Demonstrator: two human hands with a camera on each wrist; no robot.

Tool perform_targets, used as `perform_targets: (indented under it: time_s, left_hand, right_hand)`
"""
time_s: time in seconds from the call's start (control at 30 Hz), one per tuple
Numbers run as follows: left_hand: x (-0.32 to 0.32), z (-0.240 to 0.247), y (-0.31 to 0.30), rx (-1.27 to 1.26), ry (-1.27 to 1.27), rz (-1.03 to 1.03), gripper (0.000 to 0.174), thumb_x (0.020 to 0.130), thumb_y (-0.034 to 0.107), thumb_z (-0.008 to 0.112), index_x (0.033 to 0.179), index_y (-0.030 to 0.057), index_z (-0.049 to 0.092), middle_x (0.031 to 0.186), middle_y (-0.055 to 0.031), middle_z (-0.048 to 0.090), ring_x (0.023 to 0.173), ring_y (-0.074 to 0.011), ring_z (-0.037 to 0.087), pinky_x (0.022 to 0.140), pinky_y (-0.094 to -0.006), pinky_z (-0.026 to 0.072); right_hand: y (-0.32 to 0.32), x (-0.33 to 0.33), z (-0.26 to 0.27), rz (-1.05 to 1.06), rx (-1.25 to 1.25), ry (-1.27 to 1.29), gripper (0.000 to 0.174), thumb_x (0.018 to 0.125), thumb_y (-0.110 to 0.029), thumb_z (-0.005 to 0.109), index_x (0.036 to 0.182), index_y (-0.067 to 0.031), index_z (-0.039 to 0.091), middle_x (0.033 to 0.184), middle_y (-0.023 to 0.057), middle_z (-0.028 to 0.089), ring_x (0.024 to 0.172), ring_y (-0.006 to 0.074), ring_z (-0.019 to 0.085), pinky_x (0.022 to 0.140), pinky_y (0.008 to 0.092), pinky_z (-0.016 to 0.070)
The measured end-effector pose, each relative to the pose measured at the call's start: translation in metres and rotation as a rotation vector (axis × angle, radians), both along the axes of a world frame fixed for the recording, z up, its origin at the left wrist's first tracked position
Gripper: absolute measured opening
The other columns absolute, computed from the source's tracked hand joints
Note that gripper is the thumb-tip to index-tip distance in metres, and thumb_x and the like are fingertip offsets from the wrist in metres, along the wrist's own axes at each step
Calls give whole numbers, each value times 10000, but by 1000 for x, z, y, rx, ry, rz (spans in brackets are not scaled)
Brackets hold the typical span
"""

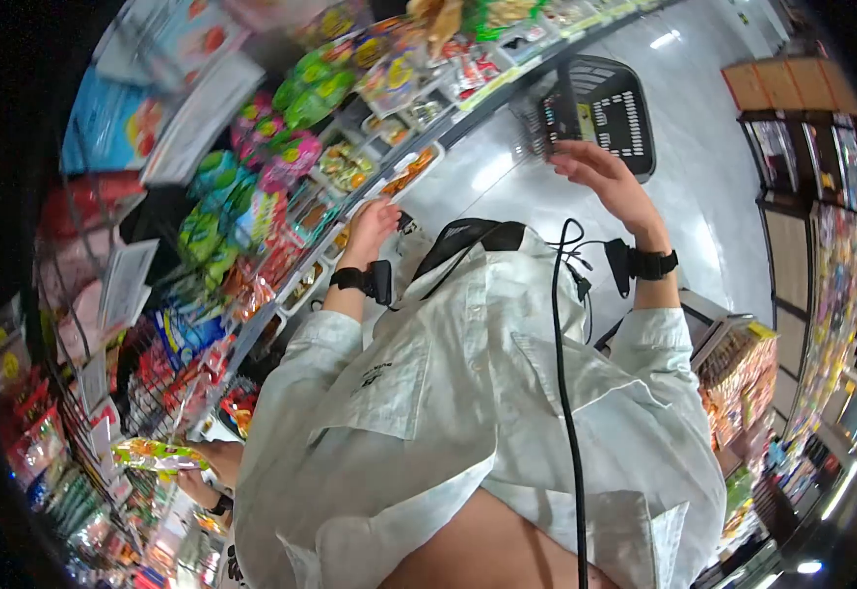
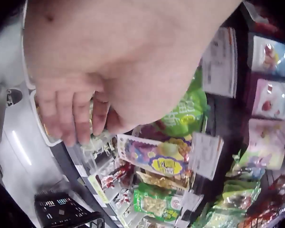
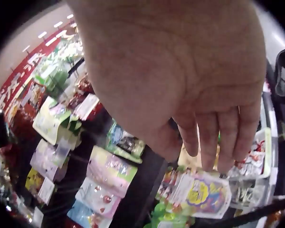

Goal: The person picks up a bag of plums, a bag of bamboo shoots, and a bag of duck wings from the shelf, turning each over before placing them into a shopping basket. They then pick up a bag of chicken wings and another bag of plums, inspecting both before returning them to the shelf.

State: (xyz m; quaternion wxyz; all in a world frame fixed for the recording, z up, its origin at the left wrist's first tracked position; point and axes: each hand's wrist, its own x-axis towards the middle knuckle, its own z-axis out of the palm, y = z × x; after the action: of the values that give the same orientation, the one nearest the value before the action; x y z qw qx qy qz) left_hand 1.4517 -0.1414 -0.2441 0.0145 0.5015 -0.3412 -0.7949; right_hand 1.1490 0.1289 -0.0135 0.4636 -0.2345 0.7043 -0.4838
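Note:
My left hand hovers with loosely bent fingers beside the front trays of the snack shelf, holding nothing. Closest to it in the head view is a white tray of orange-wrapped sweets. The left wrist view has that hand above a purple candy packet and a green bag. My right hand is raised with fingers relaxed, overlapping the near side of a black shopping basket in the head view. Nothing is between its fingers in the right wrist view.
Hanging green packets and price cards line the shelf on the left. Another person's hand holds a yellow-green packet at lower left. A black cable runs down my shirt. Dark shelves stand to the right across the shiny floor.

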Motion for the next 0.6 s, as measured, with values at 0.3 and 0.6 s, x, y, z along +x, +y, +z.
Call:
perform_targets:
  time_s: [0.3,0.6]
  left_hand:
    - [-135,0,108,-47,-55,-200,264,937,278,626,1124,92,617,975,-52,678,909,-193,662,807,-321,527]
    - [-286,35,218,-69,-55,-393,238,958,233,579,1136,75,589,1022,-65,657,934,-200,649,840,-342,524]
  right_hand:
    - [279,-13,-75,-463,166,31,336,976,-156,588,1289,-36,595,1119,65,704,992,139,629,872,282,485]
    - [461,-23,-129,-903,258,-96,337,952,-200,598,1242,-29,616,1099,61,701,945,127,623,796,264,474]
